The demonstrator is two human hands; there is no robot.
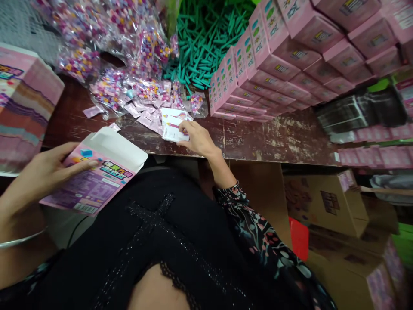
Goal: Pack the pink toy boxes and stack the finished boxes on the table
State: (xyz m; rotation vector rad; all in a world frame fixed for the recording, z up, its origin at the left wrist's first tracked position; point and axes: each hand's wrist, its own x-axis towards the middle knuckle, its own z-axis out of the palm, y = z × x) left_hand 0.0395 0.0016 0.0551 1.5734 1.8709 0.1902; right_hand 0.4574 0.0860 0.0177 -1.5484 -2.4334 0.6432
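Observation:
My left hand holds an open pink and purple carton above my lap, its white flaps up. My right hand rests on a small stack of white printed cards at the front edge of the worn wooden table, fingertips touching the top card. Just behind the cards lie clear bags of small multicoloured pieces and loose pink slips.
Rows of shut pink cartons fill the table's right and back. A heap of green sticks sits behind. A stack of flat cartons stands at the left. Brown cardboard cases and a red bin sit below right.

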